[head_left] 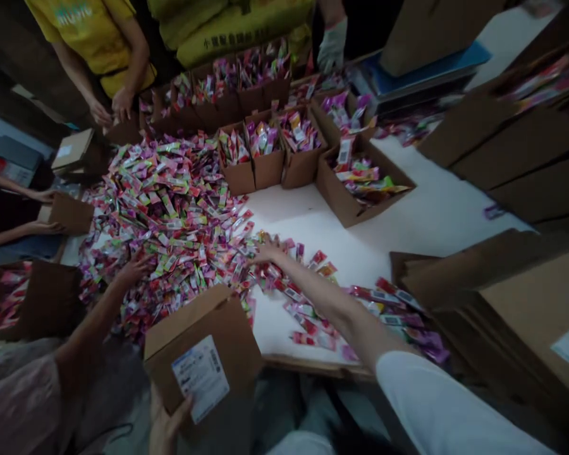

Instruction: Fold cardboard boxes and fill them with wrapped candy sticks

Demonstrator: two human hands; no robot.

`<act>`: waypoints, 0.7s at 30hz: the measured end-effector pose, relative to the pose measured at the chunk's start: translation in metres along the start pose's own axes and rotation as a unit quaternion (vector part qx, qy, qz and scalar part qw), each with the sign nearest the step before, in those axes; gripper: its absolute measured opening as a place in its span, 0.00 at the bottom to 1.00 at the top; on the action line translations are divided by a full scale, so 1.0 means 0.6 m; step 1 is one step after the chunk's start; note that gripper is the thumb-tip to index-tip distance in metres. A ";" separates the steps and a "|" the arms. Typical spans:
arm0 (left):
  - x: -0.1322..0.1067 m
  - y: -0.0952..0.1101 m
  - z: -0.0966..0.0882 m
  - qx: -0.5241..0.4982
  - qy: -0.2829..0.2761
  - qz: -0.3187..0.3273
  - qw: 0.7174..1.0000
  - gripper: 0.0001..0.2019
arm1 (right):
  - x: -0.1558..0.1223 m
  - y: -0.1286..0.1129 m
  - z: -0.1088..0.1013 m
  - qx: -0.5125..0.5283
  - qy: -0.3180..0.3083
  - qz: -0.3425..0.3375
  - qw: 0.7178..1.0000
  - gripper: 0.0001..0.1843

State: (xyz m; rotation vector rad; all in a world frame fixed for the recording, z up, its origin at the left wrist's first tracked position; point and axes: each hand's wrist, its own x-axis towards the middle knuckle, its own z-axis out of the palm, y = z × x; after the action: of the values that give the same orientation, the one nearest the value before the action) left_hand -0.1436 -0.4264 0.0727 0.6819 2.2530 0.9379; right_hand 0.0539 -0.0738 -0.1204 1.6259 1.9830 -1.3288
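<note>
My left hand (pixel 171 418) grips a cardboard box (pixel 234 351) by its lower corner, the thumb lying on a white printed label (pixel 200 378). The box is tilted at the table's front edge, and its inside is hidden from me. My right arm stretches across the table, and my right hand (pixel 269 250) rests at the right edge of a big heap of small colourful packets (pixel 171 208). Its fingers are spread over the packets; I see none held in them. Loose packets (pixel 308 316) lie on the white tabletop under and beside my right forearm.
Packet-filled boxes (pixel 268 167) line the far side, with a wider open box (pixel 360 208) at their right. Stacked cartons (pixel 516 145) stand right. A co-worker's hand (pixel 135 268) reaches into the heap from the left; others in yellow shirts (pixel 83 31) stand opposite.
</note>
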 end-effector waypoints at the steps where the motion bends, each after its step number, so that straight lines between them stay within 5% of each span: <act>1: -0.014 -0.012 -0.007 -0.069 0.016 -0.074 0.995 0.45 | -0.017 -0.002 0.035 -0.044 -0.031 -0.017 0.998 0.71; 5: -0.067 -0.040 -0.002 -0.241 0.078 -0.303 0.919 0.37 | -0.128 0.035 0.174 -0.158 0.019 -0.099 0.982 0.75; 8: -0.094 -0.043 0.019 -0.302 0.130 -0.393 0.859 0.28 | -0.204 0.079 0.237 -0.168 0.088 -0.175 0.966 0.53; 10: -0.107 -0.043 0.031 -0.325 0.135 -0.415 0.839 0.25 | -0.232 0.099 0.252 -0.147 0.078 -0.223 0.960 0.39; 13: -0.118 -0.047 0.044 -0.337 0.125 -0.418 0.834 0.25 | -0.240 0.112 0.235 -0.032 0.059 -0.246 0.967 0.32; 16: -0.120 -0.058 0.063 -0.331 0.092 -0.419 0.841 0.27 | -0.236 0.107 0.179 0.114 0.117 -0.188 0.969 0.27; 18: -0.118 -0.069 0.085 -0.338 0.050 -0.423 0.839 0.27 | -0.245 0.096 0.131 0.222 0.178 -0.171 0.943 0.23; 21: -0.111 -0.092 0.129 -0.391 -0.036 -0.433 0.811 0.25 | -0.282 0.067 0.074 0.404 0.236 -0.206 0.859 0.18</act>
State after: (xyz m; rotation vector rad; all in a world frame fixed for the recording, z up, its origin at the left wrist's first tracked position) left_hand -0.0568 -0.4693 0.0087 -0.6289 1.5543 1.1467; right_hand 0.1324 -0.2187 -0.0488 2.0973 2.2943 -2.3616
